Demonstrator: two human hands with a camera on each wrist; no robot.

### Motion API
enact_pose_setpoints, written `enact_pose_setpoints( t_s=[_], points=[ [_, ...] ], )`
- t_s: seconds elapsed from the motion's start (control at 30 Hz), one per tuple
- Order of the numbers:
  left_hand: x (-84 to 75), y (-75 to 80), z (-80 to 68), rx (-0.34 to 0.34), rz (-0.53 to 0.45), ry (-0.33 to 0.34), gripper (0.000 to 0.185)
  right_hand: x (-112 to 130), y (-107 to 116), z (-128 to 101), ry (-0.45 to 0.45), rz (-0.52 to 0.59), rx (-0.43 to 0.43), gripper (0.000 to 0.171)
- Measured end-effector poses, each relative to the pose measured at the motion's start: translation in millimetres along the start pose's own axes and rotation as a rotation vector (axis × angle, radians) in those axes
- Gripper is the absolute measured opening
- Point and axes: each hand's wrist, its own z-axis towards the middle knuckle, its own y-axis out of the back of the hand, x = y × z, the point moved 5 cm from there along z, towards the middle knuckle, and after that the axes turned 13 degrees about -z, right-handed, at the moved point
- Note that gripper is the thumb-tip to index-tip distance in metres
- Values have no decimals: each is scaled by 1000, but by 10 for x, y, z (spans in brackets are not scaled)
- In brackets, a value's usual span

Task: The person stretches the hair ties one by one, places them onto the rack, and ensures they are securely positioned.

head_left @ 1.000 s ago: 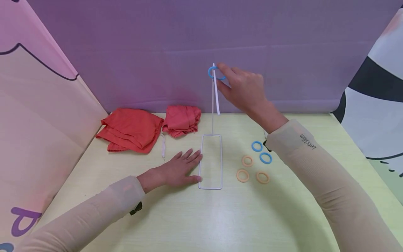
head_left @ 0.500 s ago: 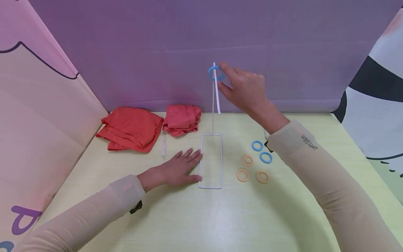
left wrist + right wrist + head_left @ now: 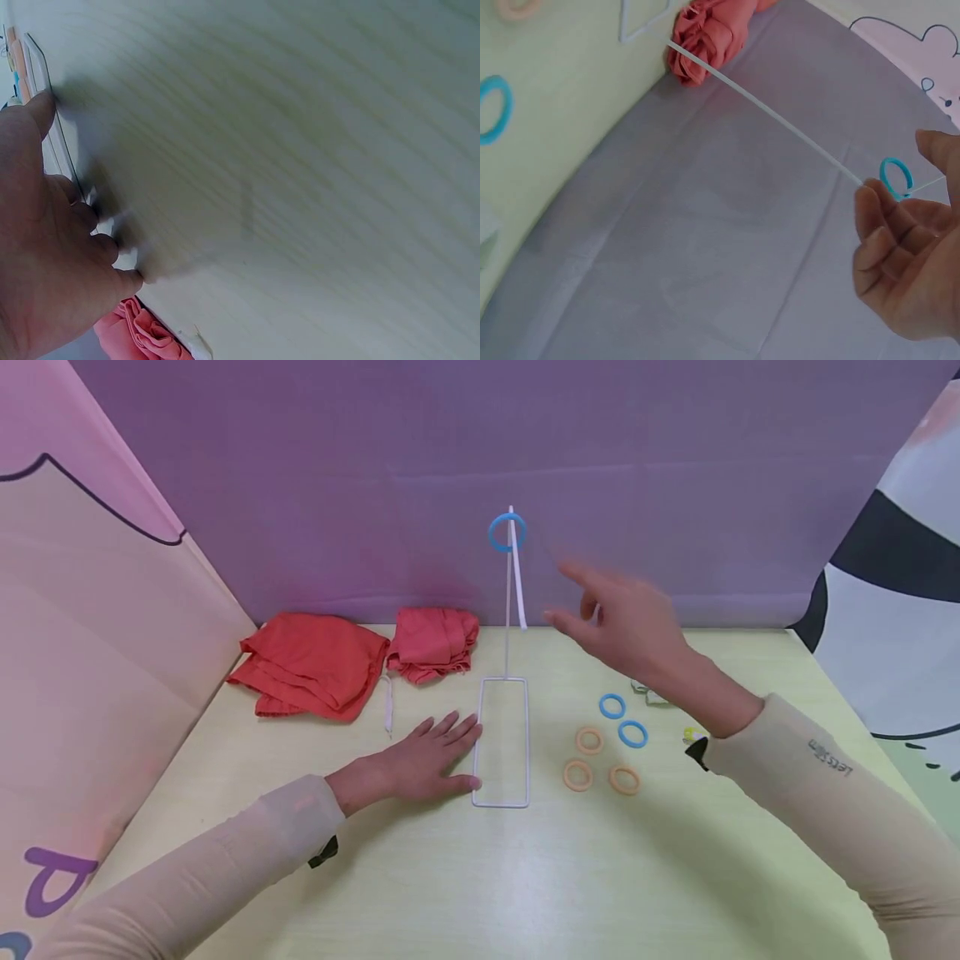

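Observation:
A white wire stand has a rectangular base on the table, a thin upright at its back and an arm at the top that reaches forward. On that arm hangs a blue ring, also visible behind the fingers in the right wrist view. My left hand lies flat with fingers spread, its fingertips and thumb touching the left side of the base. To the right of the stand's arm, my right hand is in the air, holding nothing. Its index finger and thumb are apart, the other fingers loosely bent.
Two blue rings and several orange rings lie right of the base. Red cloth and a smaller pinkish-red cloth sit back left, near a thin white item. A pale object and a yellow item are partly hidden by my right arm.
My right hand has let go of the blue ring and drawn back to the right and down. The ring now hangs by itself on the stand's arm. My left hand stays put.

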Motion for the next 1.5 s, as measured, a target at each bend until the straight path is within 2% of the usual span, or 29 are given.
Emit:
enact_pose_setpoints(
  t_s=[0.13, 0.3, 0.6, 0.7, 0.83, 1.13, 1.5],
  points=[
    [1, -5, 3, -5, -4, -2, 88, -138, -46, -262, -66, 10, 225, 59],
    [-8, -15, 1, -17, -9, -12, 87, -369, -206, -608, -97, -68, 447, 60],
    [-12, -5, 5, -20, 1, -2, 88, -764, -722, -1063, -138, -120, 647, 65],
    [-12, -3, 9, -19, -1, -2, 88, -845, -871, -1118, -151, -131, 688, 66],
    [-5, -12, 11, -12, -7, 4, 89, -912, -983, -1123, -166, -152, 701, 66],
    [-7, -23, 15, -18, -4, 3, 88, -969, -1121, -1081, -200, -178, 683, 67],
    [-13, -25, 12, -11, -11, 13, 89, -992, -1247, -1028, -252, -183, 760, 68]
  ],
)
